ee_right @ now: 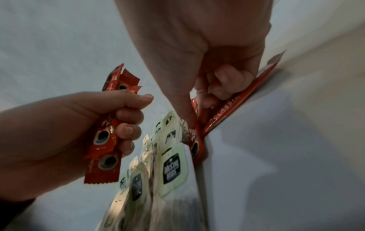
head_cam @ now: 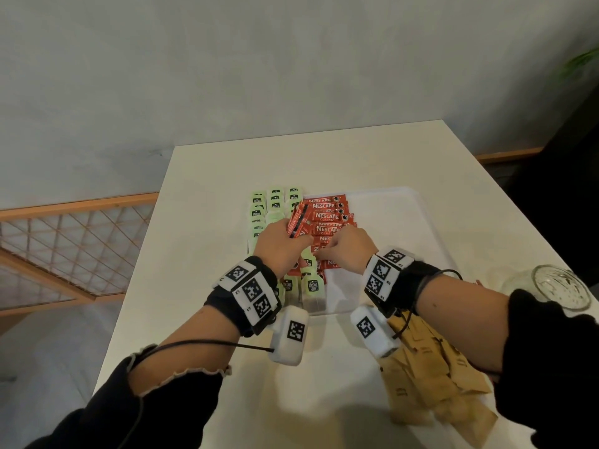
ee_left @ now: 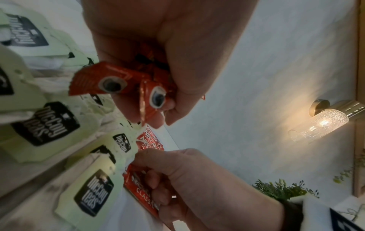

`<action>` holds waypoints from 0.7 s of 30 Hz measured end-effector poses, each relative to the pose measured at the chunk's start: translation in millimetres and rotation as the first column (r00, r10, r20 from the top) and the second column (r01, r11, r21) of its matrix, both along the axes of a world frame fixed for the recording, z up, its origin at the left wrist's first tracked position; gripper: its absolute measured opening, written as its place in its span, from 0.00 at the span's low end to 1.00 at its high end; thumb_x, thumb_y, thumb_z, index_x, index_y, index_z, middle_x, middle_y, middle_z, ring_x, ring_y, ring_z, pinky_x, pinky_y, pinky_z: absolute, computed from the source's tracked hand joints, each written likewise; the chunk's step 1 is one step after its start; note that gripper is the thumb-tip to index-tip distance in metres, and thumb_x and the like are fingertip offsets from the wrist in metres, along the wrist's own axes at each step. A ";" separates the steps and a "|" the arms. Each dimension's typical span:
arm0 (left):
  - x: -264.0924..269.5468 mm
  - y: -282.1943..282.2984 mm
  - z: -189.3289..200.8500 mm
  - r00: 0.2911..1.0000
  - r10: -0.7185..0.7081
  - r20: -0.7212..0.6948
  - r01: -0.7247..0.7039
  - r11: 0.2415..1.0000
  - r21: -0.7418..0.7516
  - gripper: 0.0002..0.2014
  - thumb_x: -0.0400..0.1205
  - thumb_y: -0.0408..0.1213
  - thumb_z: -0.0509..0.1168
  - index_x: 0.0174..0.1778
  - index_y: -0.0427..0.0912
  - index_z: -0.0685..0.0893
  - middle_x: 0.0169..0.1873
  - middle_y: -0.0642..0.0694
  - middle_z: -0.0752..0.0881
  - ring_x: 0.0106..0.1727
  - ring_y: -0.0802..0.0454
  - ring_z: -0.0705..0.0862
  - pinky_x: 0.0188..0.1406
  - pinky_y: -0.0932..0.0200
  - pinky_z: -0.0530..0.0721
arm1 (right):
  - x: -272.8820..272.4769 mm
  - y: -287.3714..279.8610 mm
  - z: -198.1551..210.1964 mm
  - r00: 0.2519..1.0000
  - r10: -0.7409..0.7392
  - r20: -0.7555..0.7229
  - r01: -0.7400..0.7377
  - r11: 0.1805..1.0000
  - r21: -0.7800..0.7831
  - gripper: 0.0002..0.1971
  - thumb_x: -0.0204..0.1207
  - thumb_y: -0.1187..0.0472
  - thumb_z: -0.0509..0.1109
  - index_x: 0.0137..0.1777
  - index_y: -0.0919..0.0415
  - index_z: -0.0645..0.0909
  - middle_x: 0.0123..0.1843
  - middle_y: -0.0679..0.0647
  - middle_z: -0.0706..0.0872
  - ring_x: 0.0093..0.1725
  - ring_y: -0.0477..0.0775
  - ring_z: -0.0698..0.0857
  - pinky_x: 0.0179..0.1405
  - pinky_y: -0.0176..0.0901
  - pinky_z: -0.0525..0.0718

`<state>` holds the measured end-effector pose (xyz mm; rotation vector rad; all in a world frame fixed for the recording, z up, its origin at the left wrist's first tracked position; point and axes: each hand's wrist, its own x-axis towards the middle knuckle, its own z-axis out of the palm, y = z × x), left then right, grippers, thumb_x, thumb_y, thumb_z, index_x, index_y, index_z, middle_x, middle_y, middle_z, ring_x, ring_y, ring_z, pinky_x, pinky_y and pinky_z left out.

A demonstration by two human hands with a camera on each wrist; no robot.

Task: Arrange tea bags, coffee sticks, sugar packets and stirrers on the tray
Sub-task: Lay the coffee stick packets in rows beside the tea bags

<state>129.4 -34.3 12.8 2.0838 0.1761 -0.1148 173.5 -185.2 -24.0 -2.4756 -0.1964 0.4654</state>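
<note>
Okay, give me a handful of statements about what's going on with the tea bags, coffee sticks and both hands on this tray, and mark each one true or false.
1. The left hand grips a bunch of red coffee sticks. True.
2. The right hand is empty and lifted clear of the tray. False: it pinches a coffee stick lying in the red row on the tray.
3. The green tea bags lie to the left of the row of coffee sticks. True.
4. The brown sugar packets are already lined up on the tray. False: they lie in a loose pile on the table, near the right forearm.
5. A glass jar stands in the middle of the tray. False: it is on the table, to the right of the tray.
</note>
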 end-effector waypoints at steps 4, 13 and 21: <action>2.5 -0.8 0.8 1.000 -0.007 -0.012 0.007 1.000 0.025 0.09 0.80 0.37 0.68 0.34 0.47 0.77 0.26 0.53 0.82 0.19 0.56 0.83 0.18 0.70 0.75 | 1.3 -0.7 2.0 0.999 -0.031 0.007 0.031 0.998 0.046 0.17 0.70 0.50 0.78 0.37 0.67 0.90 0.26 0.56 0.83 0.25 0.47 0.76 0.25 0.36 0.70; 4.8 -15.2 11.5 0.997 -0.074 -0.031 0.076 0.995 0.069 0.07 0.83 0.42 0.67 0.50 0.43 0.84 0.35 0.46 0.88 0.21 0.58 0.83 0.18 0.68 0.77 | -6.7 -34.4 38.3 0.981 0.066 0.183 -0.100 0.979 0.179 0.08 0.68 0.52 0.79 0.34 0.55 0.88 0.29 0.46 0.86 0.28 0.42 0.79 0.34 0.37 0.79; -2.4 -30.0 17.1 0.999 0.006 0.045 -0.005 1.000 -0.028 0.10 0.84 0.45 0.67 0.46 0.41 0.85 0.23 0.48 0.85 0.24 0.55 0.83 0.32 0.60 0.82 | -23.4 -58.5 38.6 0.994 0.087 -0.066 -0.055 0.921 0.386 0.09 0.81 0.58 0.69 0.53 0.65 0.82 0.47 0.53 0.89 0.45 0.50 0.87 0.52 0.41 0.83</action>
